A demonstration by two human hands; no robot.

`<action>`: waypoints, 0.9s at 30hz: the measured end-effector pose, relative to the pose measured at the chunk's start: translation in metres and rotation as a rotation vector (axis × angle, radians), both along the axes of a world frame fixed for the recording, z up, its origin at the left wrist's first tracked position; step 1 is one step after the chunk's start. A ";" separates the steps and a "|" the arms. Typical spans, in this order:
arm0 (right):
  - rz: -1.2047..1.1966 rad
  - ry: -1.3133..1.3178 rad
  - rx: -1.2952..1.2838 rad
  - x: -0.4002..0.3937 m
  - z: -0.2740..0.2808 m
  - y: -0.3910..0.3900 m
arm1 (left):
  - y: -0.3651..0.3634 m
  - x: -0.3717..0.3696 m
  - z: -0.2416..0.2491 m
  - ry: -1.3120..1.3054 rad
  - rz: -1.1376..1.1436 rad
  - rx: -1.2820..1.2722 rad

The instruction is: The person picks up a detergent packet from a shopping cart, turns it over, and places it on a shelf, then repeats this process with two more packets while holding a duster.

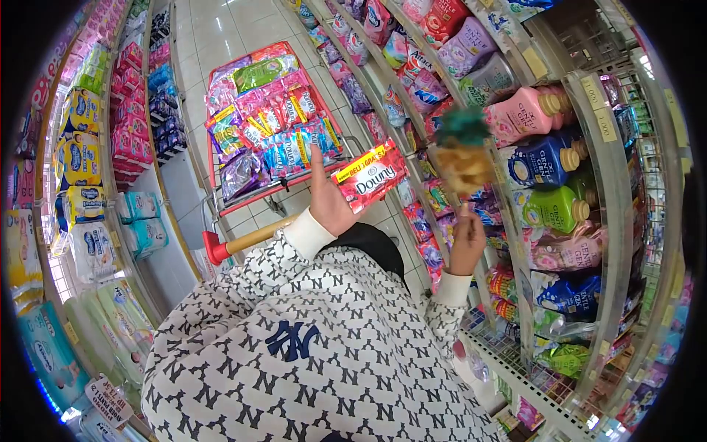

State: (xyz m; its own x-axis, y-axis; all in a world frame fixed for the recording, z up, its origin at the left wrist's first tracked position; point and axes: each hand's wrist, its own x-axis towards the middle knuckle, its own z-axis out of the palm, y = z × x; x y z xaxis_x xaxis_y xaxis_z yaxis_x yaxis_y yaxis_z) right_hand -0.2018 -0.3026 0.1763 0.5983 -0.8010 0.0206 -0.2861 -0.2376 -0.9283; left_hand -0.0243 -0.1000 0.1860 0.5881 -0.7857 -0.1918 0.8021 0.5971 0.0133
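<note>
My left hand [331,210], thumb raised, holds a red Downy packet [372,180] with a yellow strip along its top, in front of the loaded shopping cart [215,166]. My right hand [467,239] is raised beside the right-hand shelf, its fingers closed at the lower end of a motion-blurred item [464,166]. That item is dark green on top and golden brown below; its kind cannot be made out. Inside the cart lie red Downy packets [283,110], blue packets [294,151], a purple pack [245,175] and a green pack [266,74].
The cart's wooden handle [258,236] with a red end lies close to my body. Gentle Gen bottles, pink [519,114] and green [549,210], line the right shelves. Diaper packs [77,158] fill the left shelves. A tiled floor [228,29] runs between.
</note>
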 end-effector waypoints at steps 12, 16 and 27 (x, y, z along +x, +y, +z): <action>0.107 0.035 0.044 0.015 -0.016 -0.008 | 0.011 -0.008 -0.001 0.058 -0.033 0.049; 0.216 -0.145 0.388 0.030 0.006 0.034 | 0.007 -0.016 -0.013 0.060 -0.129 0.033; 0.375 -0.179 0.322 0.039 0.025 0.060 | -0.007 -0.038 -0.050 0.003 -0.420 0.359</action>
State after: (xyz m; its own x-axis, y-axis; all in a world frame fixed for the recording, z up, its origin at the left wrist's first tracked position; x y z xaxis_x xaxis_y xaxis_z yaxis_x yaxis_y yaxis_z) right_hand -0.1629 -0.2430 0.2016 0.8549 -0.5149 -0.0631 -0.0664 0.0120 -0.9977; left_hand -0.0626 -0.1073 0.1362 0.2372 -0.8374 -0.4925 0.9707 0.1842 0.1544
